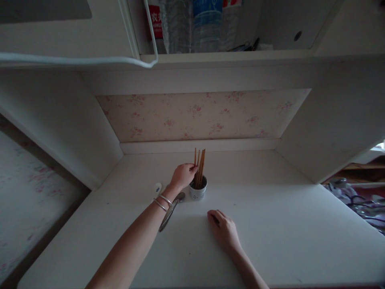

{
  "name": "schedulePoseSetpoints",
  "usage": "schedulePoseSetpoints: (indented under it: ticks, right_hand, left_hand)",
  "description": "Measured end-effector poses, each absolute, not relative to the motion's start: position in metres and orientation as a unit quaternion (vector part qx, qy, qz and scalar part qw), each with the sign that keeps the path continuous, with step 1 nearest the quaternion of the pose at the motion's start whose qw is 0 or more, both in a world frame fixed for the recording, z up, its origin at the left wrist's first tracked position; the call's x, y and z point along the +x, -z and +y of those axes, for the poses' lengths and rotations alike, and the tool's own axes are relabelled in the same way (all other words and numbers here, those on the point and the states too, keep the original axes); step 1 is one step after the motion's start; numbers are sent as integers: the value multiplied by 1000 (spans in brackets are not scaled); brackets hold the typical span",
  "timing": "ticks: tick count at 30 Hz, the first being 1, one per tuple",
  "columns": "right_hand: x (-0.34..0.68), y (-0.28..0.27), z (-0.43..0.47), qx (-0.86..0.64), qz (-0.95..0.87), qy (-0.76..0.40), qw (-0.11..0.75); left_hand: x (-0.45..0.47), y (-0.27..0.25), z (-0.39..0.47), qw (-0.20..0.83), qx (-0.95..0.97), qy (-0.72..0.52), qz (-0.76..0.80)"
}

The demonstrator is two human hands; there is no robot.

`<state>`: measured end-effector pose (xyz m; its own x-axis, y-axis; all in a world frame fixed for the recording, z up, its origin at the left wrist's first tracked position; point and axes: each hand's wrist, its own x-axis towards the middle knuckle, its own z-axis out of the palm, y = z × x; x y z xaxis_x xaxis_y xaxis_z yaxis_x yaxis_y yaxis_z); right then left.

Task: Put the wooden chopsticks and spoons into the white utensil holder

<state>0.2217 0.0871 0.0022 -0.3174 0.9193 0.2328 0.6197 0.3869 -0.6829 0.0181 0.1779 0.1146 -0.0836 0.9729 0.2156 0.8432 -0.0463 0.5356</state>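
Observation:
A small white cup [197, 192] stands on the white desk [270, 224] and holds several wooden chopsticks [200, 167] upright. My left hand [182, 175] reaches to the cup from the left, its fingertips pinched on the chopsticks' shafts. Two silver bangles ring that wrist. My right hand [223, 228] rests flat on the desk in front of the cup, fingers loosely curled, holding nothing that I can see. A metal spoon [172, 208] lies on the desk just under my left wrist.
A small white oval object [157, 188] lies left of the spoon. A floral back panel [198, 114] closes the desk alcove. Above, a shelf [228, 56] carries plastic water bottles [207, 25]. White side walls flank the desk; a bed lies to the left.

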Motion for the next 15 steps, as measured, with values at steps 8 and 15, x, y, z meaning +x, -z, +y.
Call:
schedulePoseSetpoints:
  ticks: [8, 15]
  right_hand:
    - [222, -1, 88, -493, -775, -251, 306]
    - [222, -1, 88, -494, -774, -248, 309]
  left_hand:
    - [16, -119, 173, 94, 684, -260, 675]
    - [19, -112, 173, 86, 680, -251, 684]
